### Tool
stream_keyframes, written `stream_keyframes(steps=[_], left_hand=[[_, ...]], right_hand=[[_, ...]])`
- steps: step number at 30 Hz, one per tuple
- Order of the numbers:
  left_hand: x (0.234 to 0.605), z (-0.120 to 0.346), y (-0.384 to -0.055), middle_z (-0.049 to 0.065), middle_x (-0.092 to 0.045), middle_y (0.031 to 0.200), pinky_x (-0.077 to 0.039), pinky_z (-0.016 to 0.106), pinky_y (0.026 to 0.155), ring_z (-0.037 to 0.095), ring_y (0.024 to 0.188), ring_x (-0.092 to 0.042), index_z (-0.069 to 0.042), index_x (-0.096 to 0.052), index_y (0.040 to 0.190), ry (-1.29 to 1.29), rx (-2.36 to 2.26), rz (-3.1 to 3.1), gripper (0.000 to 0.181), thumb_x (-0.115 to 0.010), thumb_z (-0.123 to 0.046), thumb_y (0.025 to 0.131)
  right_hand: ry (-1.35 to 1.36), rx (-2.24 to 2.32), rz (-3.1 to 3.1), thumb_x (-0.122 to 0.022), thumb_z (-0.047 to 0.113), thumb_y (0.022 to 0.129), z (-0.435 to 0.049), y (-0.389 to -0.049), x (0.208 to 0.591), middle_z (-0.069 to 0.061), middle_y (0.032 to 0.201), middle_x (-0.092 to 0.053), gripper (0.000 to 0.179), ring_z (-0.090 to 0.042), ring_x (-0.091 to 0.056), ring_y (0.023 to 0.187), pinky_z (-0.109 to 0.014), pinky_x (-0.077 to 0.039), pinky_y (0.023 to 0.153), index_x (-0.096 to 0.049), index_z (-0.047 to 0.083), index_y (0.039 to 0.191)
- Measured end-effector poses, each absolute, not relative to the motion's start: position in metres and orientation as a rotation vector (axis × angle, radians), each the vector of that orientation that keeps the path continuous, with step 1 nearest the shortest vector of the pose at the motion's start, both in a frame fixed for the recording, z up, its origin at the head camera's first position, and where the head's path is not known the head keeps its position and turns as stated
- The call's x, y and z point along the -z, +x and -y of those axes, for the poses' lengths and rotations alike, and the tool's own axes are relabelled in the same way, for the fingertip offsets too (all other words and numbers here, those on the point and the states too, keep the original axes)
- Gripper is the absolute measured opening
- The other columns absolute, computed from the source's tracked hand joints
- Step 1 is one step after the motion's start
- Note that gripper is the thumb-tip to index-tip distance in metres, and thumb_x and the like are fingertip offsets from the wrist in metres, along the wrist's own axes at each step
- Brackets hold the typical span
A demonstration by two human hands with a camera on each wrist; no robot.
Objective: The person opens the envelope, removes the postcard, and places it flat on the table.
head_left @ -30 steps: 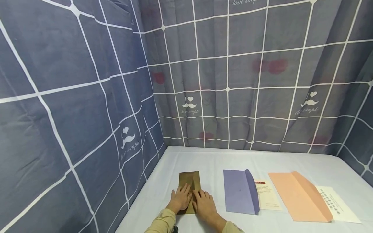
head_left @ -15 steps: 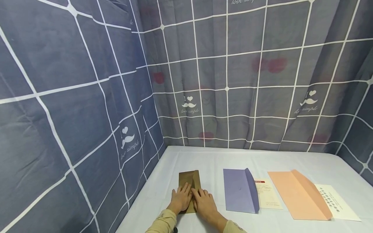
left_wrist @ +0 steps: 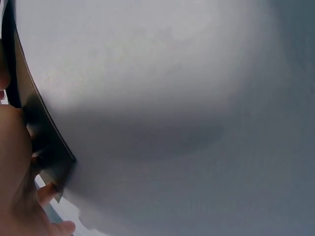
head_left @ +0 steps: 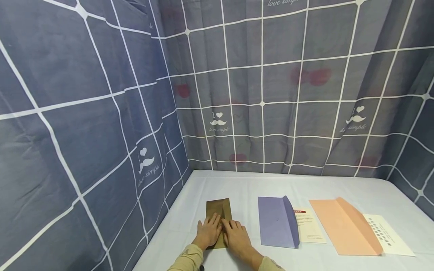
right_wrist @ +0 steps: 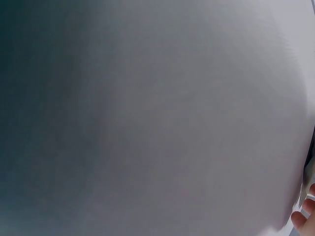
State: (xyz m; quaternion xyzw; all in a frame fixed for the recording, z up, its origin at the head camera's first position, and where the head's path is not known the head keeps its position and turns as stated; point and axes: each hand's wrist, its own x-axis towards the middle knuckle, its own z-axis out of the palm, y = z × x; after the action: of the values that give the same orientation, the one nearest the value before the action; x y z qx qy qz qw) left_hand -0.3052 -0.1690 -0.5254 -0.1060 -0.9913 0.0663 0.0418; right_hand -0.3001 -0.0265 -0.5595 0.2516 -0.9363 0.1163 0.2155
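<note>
Envelope [head_left: 213, 207], brown; left hand [head_left: 207, 232] rests atop, fingers extended; right hand [head_left: 237, 238] touches it, pinch unclear; purple envelope [head_left: 272, 223] right of both.

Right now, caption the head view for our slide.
Left grip and right grip touch a brown envelope beside a purple envelope.

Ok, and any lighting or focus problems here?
Head: fairly even light, purple envelope clear, but the cream card's fine print too small to read; left wrist: broad soft shadow across the white tabletop, brown envelope dark at the left edge; right wrist: mostly featureless haze, darkening leftward.
</note>
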Motion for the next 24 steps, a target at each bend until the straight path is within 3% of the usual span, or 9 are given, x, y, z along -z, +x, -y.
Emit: stream_keyframes(steps=[18,24], left_hand=[[0.521,0.169,-0.302,0.004,-0.043,0.145,-0.035,0.058,0.097,0.028,0.128,-0.042,-0.014,-0.046,0.142,-0.327,-0.176,3.032,0.049,-0.038,-0.041,0.102],[0.532,0.174,-0.307,0.001,-0.036,0.150,-0.033,0.058,0.098,0.025,0.129,-0.039,-0.017,-0.038,0.147,-0.347,-0.130,3.008,0.053,-0.025,-0.045,0.104]], right_hand=[[0.687,-0.320,2.577,-0.058,0.028,0.093,0.024,-0.303,0.561,-0.009,0.114,-0.056,0.045,-0.028,-0.054,0.102,-0.042,-0.048,0.078,-0.049,0.011,0.133],[0.684,-0.340,2.535,-0.062,0.026,0.091,0.024,-0.302,0.562,-0.010,0.110,-0.056,0.043,-0.028,-0.055,0.100,-0.043,-0.048,0.075,-0.052,0.010,0.129]])
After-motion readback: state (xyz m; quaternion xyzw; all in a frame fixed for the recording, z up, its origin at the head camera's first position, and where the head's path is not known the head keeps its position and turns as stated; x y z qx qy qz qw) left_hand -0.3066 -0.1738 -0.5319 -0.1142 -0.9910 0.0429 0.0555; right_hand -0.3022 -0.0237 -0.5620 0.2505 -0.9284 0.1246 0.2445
